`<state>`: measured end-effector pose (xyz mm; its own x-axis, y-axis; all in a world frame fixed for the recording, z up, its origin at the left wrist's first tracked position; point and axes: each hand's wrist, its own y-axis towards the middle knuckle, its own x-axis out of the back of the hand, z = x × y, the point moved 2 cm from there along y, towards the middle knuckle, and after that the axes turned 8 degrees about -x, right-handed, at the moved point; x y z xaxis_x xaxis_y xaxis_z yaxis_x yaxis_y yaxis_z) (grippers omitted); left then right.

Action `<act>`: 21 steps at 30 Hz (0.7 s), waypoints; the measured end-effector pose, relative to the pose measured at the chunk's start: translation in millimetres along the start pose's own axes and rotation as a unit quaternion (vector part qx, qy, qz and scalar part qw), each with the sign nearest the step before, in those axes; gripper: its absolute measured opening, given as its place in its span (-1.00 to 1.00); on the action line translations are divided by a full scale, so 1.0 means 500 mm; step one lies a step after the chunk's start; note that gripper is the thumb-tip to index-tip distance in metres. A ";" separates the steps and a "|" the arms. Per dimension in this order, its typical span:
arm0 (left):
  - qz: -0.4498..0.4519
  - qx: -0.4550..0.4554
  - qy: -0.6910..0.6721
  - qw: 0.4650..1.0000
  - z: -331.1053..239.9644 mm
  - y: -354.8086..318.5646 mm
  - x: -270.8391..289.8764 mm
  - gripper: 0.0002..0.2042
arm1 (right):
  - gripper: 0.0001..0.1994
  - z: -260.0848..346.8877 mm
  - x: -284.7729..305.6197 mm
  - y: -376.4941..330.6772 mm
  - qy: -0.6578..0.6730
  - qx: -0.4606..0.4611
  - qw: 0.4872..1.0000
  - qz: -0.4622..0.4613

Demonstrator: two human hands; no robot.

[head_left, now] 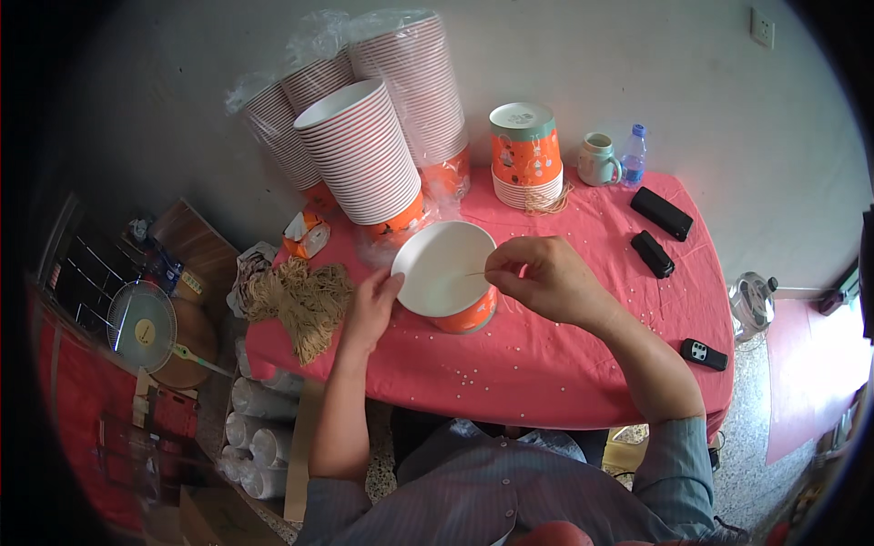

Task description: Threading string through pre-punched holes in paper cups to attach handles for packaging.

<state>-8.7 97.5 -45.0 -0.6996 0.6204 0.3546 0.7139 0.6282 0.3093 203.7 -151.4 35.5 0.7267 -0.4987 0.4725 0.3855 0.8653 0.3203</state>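
Note:
A white paper bowl (437, 264) with an orange outside lies tilted on the pink tablecloth (546, 355), its mouth turned toward me. My left hand (371, 305) holds its left rim. My right hand (537, 278) is at the right rim, its fingers pinched on a thin tan string (475, 273) that reaches into the bowl. A pile of tan strings (300, 300) lies at the table's left end.
Tall stacks of orange-striped paper bowls (360, 150) in plastic wrap stand at the back. A short stack of upturned bowls (525, 155), a mug (596, 159), a water bottle (634, 155), two black cases (662, 214) and a remote (704, 353) lie to the right. A fan (141, 326) stands on the floor at left.

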 end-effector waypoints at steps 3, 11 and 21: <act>-0.007 -0.019 -0.044 0.999 -0.021 -0.038 -0.065 -0.63 | -0.85 -0.008 -0.010 0.000 0.007 0.008 1.000 -0.020; -0.080 -0.112 0.029 0.990 -0.106 -0.116 -0.191 -0.69 | -0.87 -0.028 -0.059 -0.018 -0.154 0.011 0.987 -0.038; -0.045 0.025 -0.069 0.996 -0.096 -0.113 -0.199 -0.71 | -0.87 -0.030 -0.064 -0.024 -0.207 0.031 0.976 -0.065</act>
<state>21.9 -22.3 -55.5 -0.7601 0.6175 0.2022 0.6488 0.7042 0.2882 184.3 -145.1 4.0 0.3764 -0.5924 0.7123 0.4138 0.7954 0.4428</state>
